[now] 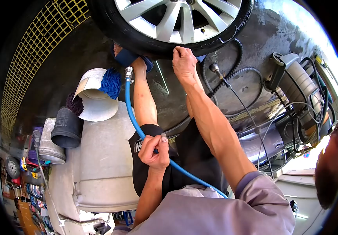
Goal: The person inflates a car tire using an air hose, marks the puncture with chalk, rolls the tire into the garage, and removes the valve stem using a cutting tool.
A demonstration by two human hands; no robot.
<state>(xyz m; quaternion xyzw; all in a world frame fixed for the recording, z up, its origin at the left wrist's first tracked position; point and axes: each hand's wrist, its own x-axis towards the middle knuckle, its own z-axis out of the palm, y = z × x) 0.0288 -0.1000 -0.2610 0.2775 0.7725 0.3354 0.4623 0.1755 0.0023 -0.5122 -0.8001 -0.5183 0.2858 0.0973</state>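
Note:
My left hand (154, 152) is closed around a blue air hose (129, 102) in front of my lap. A metal coupling (128, 73) tops the raised end of this hose. A small greyish spot shows at the left thumb tip; I cannot tell whether it is a nail or a tiny part. My right hand (184, 62) reaches forward with its fingers pinched against the lower edge of a black tire (153, 46). What it pinches, if anything, is hidden. The tire sits on a silver alloy wheel (186, 23).
Left of my legs stand a big pale barrel (106, 164), a white bucket with a blue mop head (110, 83) and a dark bucket (66, 129). Black corrugated hose (251, 69) coils on the wet floor. A vacuum-like machine (300, 84) with cables stands right. Yellow grating (32, 47) runs left.

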